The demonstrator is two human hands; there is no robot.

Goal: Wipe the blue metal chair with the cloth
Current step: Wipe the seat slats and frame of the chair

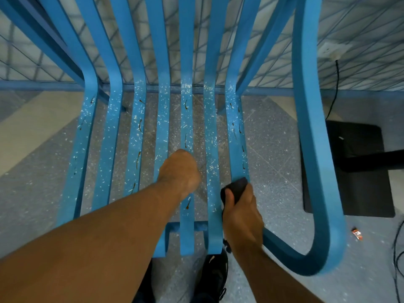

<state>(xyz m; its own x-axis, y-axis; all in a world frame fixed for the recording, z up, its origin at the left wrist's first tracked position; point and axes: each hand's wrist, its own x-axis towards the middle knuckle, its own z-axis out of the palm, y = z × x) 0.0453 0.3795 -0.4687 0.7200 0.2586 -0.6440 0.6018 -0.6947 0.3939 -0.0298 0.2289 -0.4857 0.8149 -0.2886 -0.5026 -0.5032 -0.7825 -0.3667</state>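
Note:
The blue metal chair (140, 132) fills the view from above, its slatted seat speckled with white flecks and brown streaks. My right hand (242, 217) grips a dark cloth (236, 189) and presses it on the rightmost seat slat near the front edge. My left hand (180, 171) rests as a closed fist on the middle slats, with nothing visible in it. The chair's right armrest (314, 149) curves round beside my right forearm.
A black flat base with a dark post (358, 171) stands on the floor at the right. A wall socket with a black cable (334, 88) is at the upper right. A small red wrapper (357, 234) lies on the floor. My black shoes (215, 274) are below the seat front.

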